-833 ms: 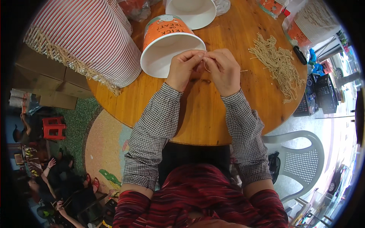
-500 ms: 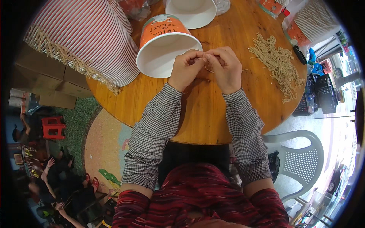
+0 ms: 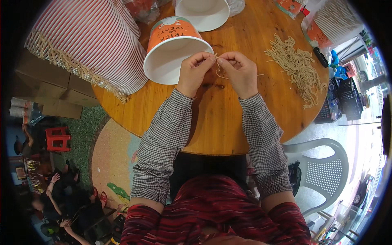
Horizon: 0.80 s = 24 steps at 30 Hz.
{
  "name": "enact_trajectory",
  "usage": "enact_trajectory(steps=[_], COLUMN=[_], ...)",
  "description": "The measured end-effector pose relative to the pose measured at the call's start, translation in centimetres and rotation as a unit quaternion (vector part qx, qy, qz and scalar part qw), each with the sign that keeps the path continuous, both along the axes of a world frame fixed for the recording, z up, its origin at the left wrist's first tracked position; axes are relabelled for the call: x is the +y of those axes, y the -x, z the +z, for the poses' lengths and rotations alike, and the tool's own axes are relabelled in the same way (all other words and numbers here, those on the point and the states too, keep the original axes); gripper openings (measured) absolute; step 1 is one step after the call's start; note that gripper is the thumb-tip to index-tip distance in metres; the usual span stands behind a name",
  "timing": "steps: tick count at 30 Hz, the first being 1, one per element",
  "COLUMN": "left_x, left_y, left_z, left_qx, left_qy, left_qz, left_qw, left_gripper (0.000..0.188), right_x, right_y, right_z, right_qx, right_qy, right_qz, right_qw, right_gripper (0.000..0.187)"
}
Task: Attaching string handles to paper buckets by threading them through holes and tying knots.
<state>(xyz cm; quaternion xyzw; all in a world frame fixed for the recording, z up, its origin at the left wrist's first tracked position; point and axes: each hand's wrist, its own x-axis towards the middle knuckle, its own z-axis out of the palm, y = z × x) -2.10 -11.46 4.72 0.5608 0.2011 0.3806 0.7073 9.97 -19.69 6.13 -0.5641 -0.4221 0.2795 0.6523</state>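
My left hand and my right hand are close together over the table, thumbs and forefingers pinched on a thin beige cord. A bit of the cord sticks up between the fingertips and a loop hangs below. One end pokes out past the right side of my right hand. Just behind my left hand, an orange paper bucket with a white inside lies tipped, its mouth facing me. My left fingers overlap its rim, but I cannot tell if they touch it.
A tall stack of nested buckets with cord handles leans at the left. A pile of loose beige cords lies on the round wooden table at the right. Beyond are another white bucket and bagged buckets. A grey plastic chair stands at the right.
My fingertips have drawn slightly apart, showing more of the cord between them. Both hands have shifted a little left.
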Motion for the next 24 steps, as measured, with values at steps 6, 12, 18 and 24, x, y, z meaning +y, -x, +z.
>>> enact_trajectory(steps=[6,12,18,24], left_x=[-0.3,-0.2,-0.9,-0.9], left_y=[-0.3,-0.7,-0.6,-0.3], left_z=[0.1,-0.5,0.2,0.3], left_qx=[0.019,-0.008,0.056,0.093], left_qy=[-0.037,-0.128,-0.331,-0.444], left_qz=[0.063,0.101,0.202,0.223], left_qw=[0.997,0.987,0.920,0.863], left_gripper=[0.010,0.009,0.009,0.011], right_x=[0.0,0.1,0.2,0.1], right_y=[0.0,0.1,-0.1,-0.2], right_z=[-0.3,-0.4,-0.7,-0.3], right_qx=[-0.134,-0.126,-0.124,-0.052], right_qy=[-0.025,-0.019,-0.015,0.014], right_qz=[-0.054,-0.048,-0.056,-0.019], right_qw=[0.989,0.991,0.991,0.998], right_gripper=[0.008,0.009,0.009,0.012])
